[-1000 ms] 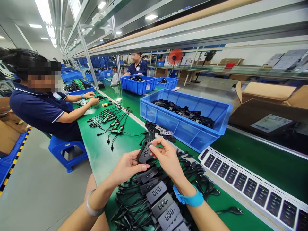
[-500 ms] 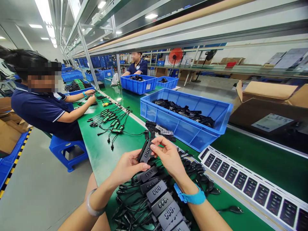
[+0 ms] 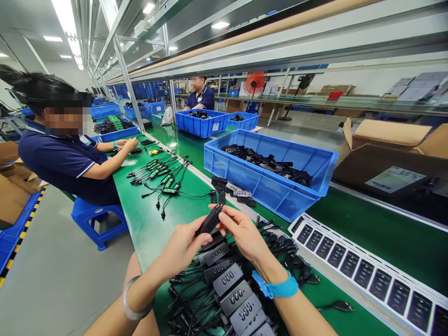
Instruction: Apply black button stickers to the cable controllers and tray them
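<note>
Above a row of finished-looking black plastic casings (image 3: 227, 278), both hands hold one black plastic casing (image 3: 209, 221). My left hand (image 3: 185, 245) grips its near end between thumb and fingers. At the far end, my right hand (image 3: 241, 228) pinches the casing's right side. The held casing is tilted, so its slotted top face is mostly turned out of sight. Black cables with connectors (image 3: 185, 298) spread out on both sides of the row. Just beyond my hands lie loose black and grey cover pieces (image 3: 242, 193).
A blue bin (image 3: 259, 193) of black covers stands ahead. Green circuit boards with cables (image 3: 170, 190) lie left of it. Label sheets (image 3: 350, 263) run along the right. A co-worker (image 3: 66, 154) sits at the left of the green table (image 3: 150, 219); another person (image 3: 200, 98) is farther back.
The casing between my hands has been rolled, turning its slotted face away from view. My right fingers have shifted slightly down along it. The co-worker's hands have moved a little.
</note>
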Motion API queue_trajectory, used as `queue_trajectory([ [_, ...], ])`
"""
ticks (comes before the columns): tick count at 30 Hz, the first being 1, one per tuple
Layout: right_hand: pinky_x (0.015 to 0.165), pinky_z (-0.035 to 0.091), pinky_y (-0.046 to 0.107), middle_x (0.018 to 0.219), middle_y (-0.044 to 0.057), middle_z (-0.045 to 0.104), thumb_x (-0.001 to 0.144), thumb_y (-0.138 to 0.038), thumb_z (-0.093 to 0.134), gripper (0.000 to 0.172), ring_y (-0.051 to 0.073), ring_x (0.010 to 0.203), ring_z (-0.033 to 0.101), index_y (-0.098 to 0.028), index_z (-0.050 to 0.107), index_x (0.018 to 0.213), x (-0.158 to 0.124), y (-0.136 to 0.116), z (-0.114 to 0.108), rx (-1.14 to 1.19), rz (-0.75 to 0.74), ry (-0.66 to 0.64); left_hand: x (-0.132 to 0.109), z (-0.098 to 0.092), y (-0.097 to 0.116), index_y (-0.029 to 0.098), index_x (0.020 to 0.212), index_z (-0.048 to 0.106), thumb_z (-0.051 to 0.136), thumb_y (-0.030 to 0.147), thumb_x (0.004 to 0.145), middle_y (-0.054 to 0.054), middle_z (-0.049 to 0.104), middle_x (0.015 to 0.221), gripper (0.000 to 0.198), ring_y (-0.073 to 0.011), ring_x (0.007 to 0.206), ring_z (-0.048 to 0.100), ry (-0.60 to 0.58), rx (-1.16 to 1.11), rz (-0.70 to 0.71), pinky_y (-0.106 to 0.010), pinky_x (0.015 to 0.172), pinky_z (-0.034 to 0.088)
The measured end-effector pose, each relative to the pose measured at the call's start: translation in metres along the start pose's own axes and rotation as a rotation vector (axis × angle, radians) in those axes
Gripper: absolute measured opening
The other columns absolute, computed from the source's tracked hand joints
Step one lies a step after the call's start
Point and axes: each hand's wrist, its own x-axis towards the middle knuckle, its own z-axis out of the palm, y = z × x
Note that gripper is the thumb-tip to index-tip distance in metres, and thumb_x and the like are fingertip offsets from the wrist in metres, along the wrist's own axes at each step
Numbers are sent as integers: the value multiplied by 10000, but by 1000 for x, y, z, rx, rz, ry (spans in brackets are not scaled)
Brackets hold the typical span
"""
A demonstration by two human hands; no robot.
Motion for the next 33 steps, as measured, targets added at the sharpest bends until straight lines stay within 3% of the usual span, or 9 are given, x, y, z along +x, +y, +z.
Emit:
queue_trajectory([
  [5,565,351,260,683,-16,520,816,-524,653,344,120,598,403,-188,621,753,-5,6,6,7,-61,88,1,1,1,173,1107,548,392,265,963,6,662,693,231,-156,629,630,-15,218,57,-248,627,455],
  [9,679,445,272,834,14,611,723,-516,741,372,155,756,534,-207,663,915,-3,0,4,324,-72,112,5,-7,0,204,1194,559,410,244,960,-56,664,964,281,-184,852,634,41,353,133,-288,756,477],
  [11,728,478,283,819,7,607,689,-526,759,407,158,798,564,-214,657,931,1,-6,-6,517,-72,206,6,-11,-6,232,1272,540,425,255,957,-76,620,1041,336,-199,909,611,67,438,126,-315,792,478],
  [15,629,476,240,619,-81,431,692,-412,767,302,86,563,461,-219,592,845,13,-6,-43,629,-99,516,9,-6,-27,226,1270,519,514,283,928,-9,602,807,347,-182,737,594,26,441,6,-289,689,468],
  [19,549,442,245,629,-77,413,802,-390,581,198,92,503,409,-233,537,914,21,17,-90,-18,-172,753,13,13,-49,222,1120,607,571,254,893,6,625,757,233,-170,672,596,-49,431,-77,-279,661,469],
  [22,639,487,344,688,-8,518,846,-404,449,248,160,604,516,-213,569,950,24,37,-116,-516,-147,782,16,22,-58,208,977,706,551,308,910,-61,639,919,196,-191,799,626,-80,471,-47,-317,755,500],
  [26,909,432,484,938,124,656,795,-323,502,220,291,945,577,-190,656,879,28,61,-126,-821,-118,641,26,20,-65,201,1053,712,469,386,951,-112,597,1178,322,-222,1084,600,-95,535,54,-343,942,485],
  [29,1016,368,510,1208,165,629,816,-285,457,354,332,1175,505,-166,653,1085,30,81,-122,-1002,-74,467,44,15,-76,191,1350,511,463,408,952,-128,514,1392,456,-219,1270,509,-137,656,92,-336,1041,435],
  [33,1072,249,613,1425,188,483,831,-334,455,572,391,1349,333,-119,484,1360,29,104,-120,-1154,5,338,75,-1,-104,150,1401,422,475,276,926,-179,440,1460,495,-266,1369,397,-49,782,3,-409,1088,377],
])
